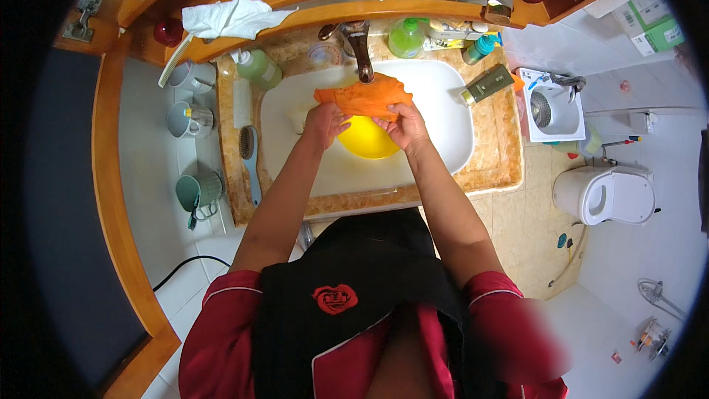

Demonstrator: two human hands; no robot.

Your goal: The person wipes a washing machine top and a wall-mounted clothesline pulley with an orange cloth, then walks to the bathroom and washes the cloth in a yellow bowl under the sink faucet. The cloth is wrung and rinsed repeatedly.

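Note:
An orange cloth (368, 97) is stretched between my two hands over a white sink basin (446, 122), just below the bronze-coloured faucet (363, 52). My left hand (328, 124) grips the cloth's left part, and my right hand (405, 124) pinches its right part. Under the cloth and between the hands lies a yellow bowl (368, 141), its upper part hidden by the cloth. Something pale, partly hidden, lies in the basin beside my left hand. Whether water runs from the faucet I cannot tell.
On the stone-patterned counter (493, 160) stand a green pump bottle (406, 39), a pale green soap bottle (259, 69), a teal-capped bottle (481, 50), a dark green tube (487, 86) and a hairbrush (250, 160). A wooden shelf (310, 25) with a white cloth (227, 16) overhangs the back. Cups hang at left.

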